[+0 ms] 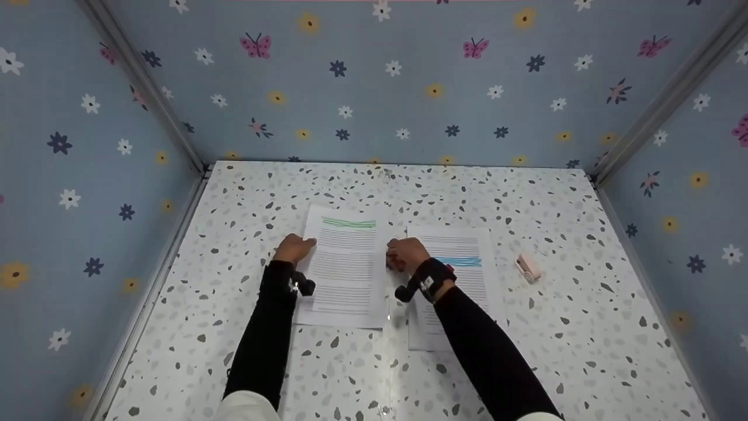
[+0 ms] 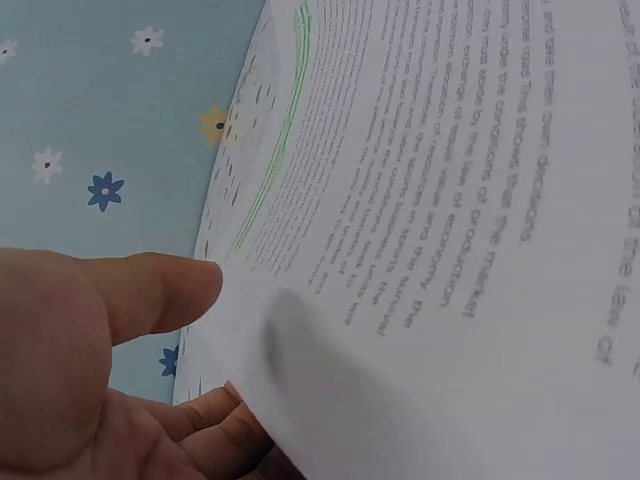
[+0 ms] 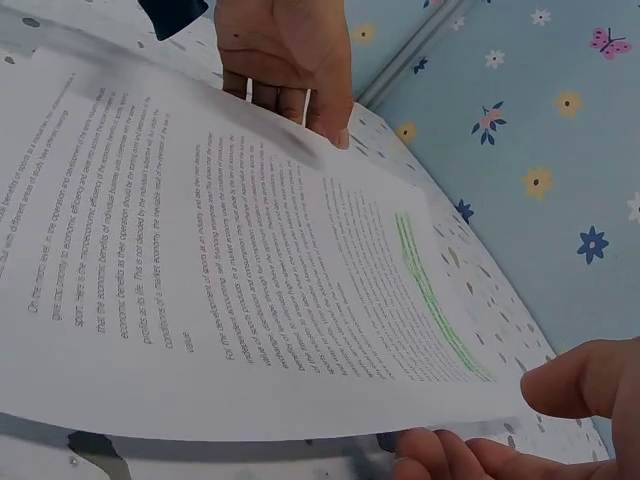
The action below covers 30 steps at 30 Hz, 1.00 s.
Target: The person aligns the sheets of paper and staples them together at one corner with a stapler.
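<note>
Printed paper (image 1: 345,269) with green highlighter lines near its top is raised a little off the table, bowed between both hands. At its left edge my left hand (image 1: 295,248) grips it, thumb (image 2: 165,295) on the upper face and fingers underneath. On the opposite edge my right hand (image 1: 407,254) holds it too, with the thumb (image 3: 575,380) above and the curled fingers (image 3: 440,455) below. Whether it is one sheet or more, I cannot tell. Under my right wrist lies a second printed paper (image 1: 450,241) with blue highlighter lines, partly hidden by the forearm.
A small pale pink object (image 1: 527,268), which looks like a stapler, lies right of the blue-marked paper. The speckled white table (image 1: 350,374) is bounded by blue flowered panels (image 1: 374,82) at the back and both sides.
</note>
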### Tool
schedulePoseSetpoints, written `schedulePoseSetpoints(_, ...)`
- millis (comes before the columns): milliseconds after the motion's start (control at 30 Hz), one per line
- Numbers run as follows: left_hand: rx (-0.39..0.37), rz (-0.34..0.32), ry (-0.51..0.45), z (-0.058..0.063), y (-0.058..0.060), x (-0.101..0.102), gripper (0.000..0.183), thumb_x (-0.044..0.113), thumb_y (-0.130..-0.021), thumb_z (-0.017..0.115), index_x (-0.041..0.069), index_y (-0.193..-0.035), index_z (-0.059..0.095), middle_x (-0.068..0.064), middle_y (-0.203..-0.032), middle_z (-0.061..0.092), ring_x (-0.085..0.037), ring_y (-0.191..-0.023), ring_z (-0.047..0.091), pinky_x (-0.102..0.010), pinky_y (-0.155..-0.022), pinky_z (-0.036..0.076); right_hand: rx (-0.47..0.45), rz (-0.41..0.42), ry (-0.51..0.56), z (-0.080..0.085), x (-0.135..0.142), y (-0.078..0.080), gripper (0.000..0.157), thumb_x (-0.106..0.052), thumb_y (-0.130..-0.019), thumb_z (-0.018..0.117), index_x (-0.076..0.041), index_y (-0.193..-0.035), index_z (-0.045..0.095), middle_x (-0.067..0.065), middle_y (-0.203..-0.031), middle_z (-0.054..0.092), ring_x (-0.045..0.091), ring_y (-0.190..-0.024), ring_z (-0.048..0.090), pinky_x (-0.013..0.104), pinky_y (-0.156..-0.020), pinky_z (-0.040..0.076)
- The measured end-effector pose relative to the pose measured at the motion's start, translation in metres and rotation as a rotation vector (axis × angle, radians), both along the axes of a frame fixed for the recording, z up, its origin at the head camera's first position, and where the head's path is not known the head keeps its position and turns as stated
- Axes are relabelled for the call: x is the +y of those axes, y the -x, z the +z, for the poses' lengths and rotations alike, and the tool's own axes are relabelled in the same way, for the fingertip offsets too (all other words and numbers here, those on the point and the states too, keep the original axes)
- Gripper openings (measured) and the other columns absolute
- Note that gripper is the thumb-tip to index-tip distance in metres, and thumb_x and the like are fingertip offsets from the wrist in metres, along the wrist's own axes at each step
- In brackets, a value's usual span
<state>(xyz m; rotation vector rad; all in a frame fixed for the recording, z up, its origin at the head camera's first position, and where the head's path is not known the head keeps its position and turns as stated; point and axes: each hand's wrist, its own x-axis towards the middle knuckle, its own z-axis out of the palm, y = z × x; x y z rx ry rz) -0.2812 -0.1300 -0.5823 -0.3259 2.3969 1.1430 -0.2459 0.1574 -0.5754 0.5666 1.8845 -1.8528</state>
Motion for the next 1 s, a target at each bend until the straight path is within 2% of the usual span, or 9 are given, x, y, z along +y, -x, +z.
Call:
schedulePoseSetpoints(133,0.015,-0.027,0.048,-0.006,-0.004,0.000,0.064,0.029,-0.102,0.052,-0.015,-0.146,0.038,-0.030,-0.150,0.042,-0.042,-0.138,0.041,-0.046,-0.113,0.034,0.008,0.014,-0.058,-0.006,-0.007,-0.004,0.015,-0.012,-0.099,0.060,0.000,-0.090,0.062,0.006,-0.074,0.059,0.017,-0.062,0.056,0.031,-0.063,0.046)
schedulePoseSetpoints(200,0.013,-0.048,0.085,-0.008,-0.005,-0.001,0.063,0.028,-0.102,0.054,-0.014,-0.146,0.040,-0.030,-0.148,0.044,-0.042,-0.136,0.044,-0.047,-0.112,0.037,0.043,0.057,-0.149,-0.010,-0.010,-0.006,0.021,-0.013,-0.099,0.060,-0.004,-0.080,0.056,0.004,-0.068,0.052,0.016,-0.058,0.052,0.029,-0.061,0.045)
schedulePoseSetpoints(300,0.016,-0.061,0.133,-0.011,-0.006,-0.003,0.059,0.028,-0.101,0.056,-0.014,-0.142,0.046,-0.030,-0.143,0.050,-0.041,-0.129,0.051,-0.047,-0.108,0.041,0.122,0.128,-0.351,-0.015,-0.014,-0.008,0.026,-0.017,-0.098,0.062,-0.009,-0.073,0.055,0.000,-0.071,0.055,0.014,-0.058,0.048,0.027,-0.063,0.043)
schedulePoseSetpoints(367,0.029,-0.056,0.145,-0.012,-0.006,-0.004,0.056,0.027,-0.101,0.058,-0.014,-0.138,0.051,-0.030,-0.136,0.054,-0.040,-0.122,0.055,-0.048,-0.105,0.043,0.163,0.169,-0.471,-0.017,-0.016,-0.008,0.033,-0.020,-0.098,0.061,-0.011,-0.068,0.050,0.000,-0.070,0.051,0.013,-0.056,0.042,0.027,-0.061,0.038)
schedulePoseSetpoints(433,0.048,-0.046,0.141,-0.011,-0.006,-0.004,0.052,0.026,-0.100,0.060,-0.014,-0.132,0.055,-0.030,-0.131,0.057,-0.038,-0.116,0.057,-0.048,-0.103,0.044,0.193,0.170,-0.528,-0.017,-0.018,-0.007,0.039,-0.020,-0.098,0.061,-0.013,-0.063,0.045,-0.002,-0.064,0.044,0.013,-0.052,0.036,0.027,-0.058,0.033)
schedulePoseSetpoints(567,0.074,-0.028,0.119,-0.007,-0.005,-0.004,0.050,0.025,-0.099,0.062,-0.013,-0.130,0.056,-0.029,-0.130,0.058,-0.037,-0.112,0.056,-0.048,-0.102,0.044,0.238,0.152,-0.555,-0.014,-0.019,-0.005,0.050,-0.016,-0.096,0.061,-0.016,-0.056,0.031,-0.003,-0.053,0.023,0.012,-0.046,0.022,0.028,-0.050,0.023)
schedulePoseSetpoints(733,0.074,-0.030,0.112,-0.003,-0.004,-0.004,0.052,0.025,-0.098,0.063,-0.014,-0.133,0.054,-0.029,-0.134,0.056,-0.038,-0.118,0.055,-0.047,-0.104,0.043,0.235,0.141,-0.574,-0.014,-0.018,-0.003,0.050,-0.016,-0.095,0.061,-0.017,-0.055,0.031,-0.004,-0.052,0.023,0.011,-0.046,0.019,0.027,-0.049,0.021)
schedulePoseSetpoints(933,0.049,-0.090,0.106,-0.005,-0.003,-0.008,0.059,0.025,-0.100,0.059,-0.016,-0.142,0.046,-0.032,-0.145,0.047,-0.044,-0.134,0.046,-0.049,-0.110,0.038,0.270,0.145,-0.591,-0.020,-0.018,-0.002,0.051,-0.015,-0.094,0.060,-0.017,-0.054,0.030,-0.005,-0.052,0.020,0.011,-0.045,0.018,0.027,-0.049,0.021)
schedulePoseSetpoints(1000,0.049,-0.092,0.106,-0.006,-0.003,-0.009,0.059,0.026,-0.100,0.059,-0.016,-0.141,0.047,-0.032,-0.144,0.049,-0.043,-0.131,0.049,-0.049,-0.109,0.039,0.271,0.144,-0.596,-0.022,-0.018,-0.002,0.051,-0.015,-0.094,0.060,-0.017,-0.053,0.029,-0.005,-0.052,0.019,0.010,-0.045,0.016,0.027,-0.049,0.020)
